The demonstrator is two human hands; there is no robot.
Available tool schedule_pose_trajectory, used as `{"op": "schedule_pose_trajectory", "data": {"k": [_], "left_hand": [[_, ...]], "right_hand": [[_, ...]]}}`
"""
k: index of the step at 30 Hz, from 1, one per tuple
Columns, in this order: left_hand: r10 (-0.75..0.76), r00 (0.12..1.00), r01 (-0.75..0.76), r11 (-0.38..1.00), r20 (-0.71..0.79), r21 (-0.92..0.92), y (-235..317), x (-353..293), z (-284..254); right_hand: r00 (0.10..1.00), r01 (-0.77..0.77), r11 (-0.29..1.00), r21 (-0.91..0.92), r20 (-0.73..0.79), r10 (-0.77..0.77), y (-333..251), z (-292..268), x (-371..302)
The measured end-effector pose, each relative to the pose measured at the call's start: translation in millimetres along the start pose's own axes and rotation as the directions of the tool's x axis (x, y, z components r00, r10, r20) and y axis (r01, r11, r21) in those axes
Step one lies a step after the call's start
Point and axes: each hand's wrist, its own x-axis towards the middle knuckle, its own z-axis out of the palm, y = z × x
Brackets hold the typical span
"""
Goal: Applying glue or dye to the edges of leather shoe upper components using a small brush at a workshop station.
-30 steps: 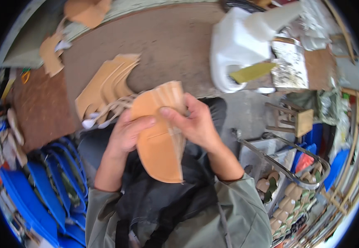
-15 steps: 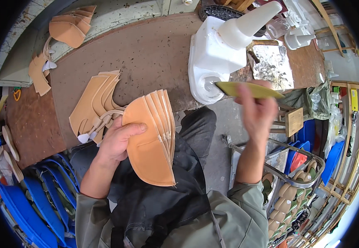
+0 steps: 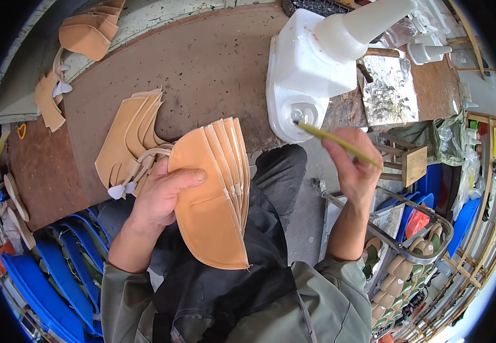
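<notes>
My left hand grips a fanned stack of tan shoe uppers, thumb on top and the stitched edges spread to the right. Light straps with white tabs hang off its near side, by more tan pieces lying on the bench. Pinched in my right hand is a flat yellow-green brush. Its dark tip reaches into the round cup at the foot of a white plastic bottle with a cone spout. Whether the tip touches liquid, I cannot tell.
The brown workbench runs across the front. Another tan stack lies far left. A stained white sheet lies right of the bottle. Blue bins stand at lower left; a metal-framed rack of shoes and a wooden stool stand right.
My right hand has lowered and turned the brush, bringing its dark tip into the bottle's cup. My left hand still holds the fanned uppers. The view has shifted slightly.
</notes>
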Motion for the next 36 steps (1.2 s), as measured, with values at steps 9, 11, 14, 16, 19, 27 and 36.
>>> {"op": "schedule_pose_trajectory", "data": {"k": [9,11,14,16,19,27,36], "left_hand": [[-0.061,0.998,0.062,0.997,0.018,-0.038,7,-3,1],[-0.058,0.998,0.059,0.996,0.024,-0.063,9,-9,0],[-0.045,0.999,0.046,0.997,0.015,-0.056,12,-15,0],[-0.066,0.998,0.067,0.995,0.005,-0.076,17,-17,1],[-0.058,0.998,0.058,0.998,-0.020,-0.006,12,-16,-6],[-0.044,0.998,0.042,0.998,0.048,0.047,14,-23,-6],[-0.004,0.995,-0.006,0.995,0.101,0.099,16,-33,-10]], "right_hand": [[0.993,-0.116,0.916,0.383,0.050,0.105,-31,15,6],[0.981,0.092,0.938,0.336,0.133,-0.144,-44,42,16],[0.987,0.044,0.936,0.349,0.132,-0.096,-36,58,33],[0.993,0.029,0.917,0.398,0.094,-0.072,-34,62,41],[0.895,0.394,0.843,0.365,0.057,-0.443,-44,70,37],[0.877,0.405,0.878,0.254,0.164,-0.452,-58,68,44],[0.884,0.332,0.832,0.444,0.162,-0.439,-71,69,62]]}}
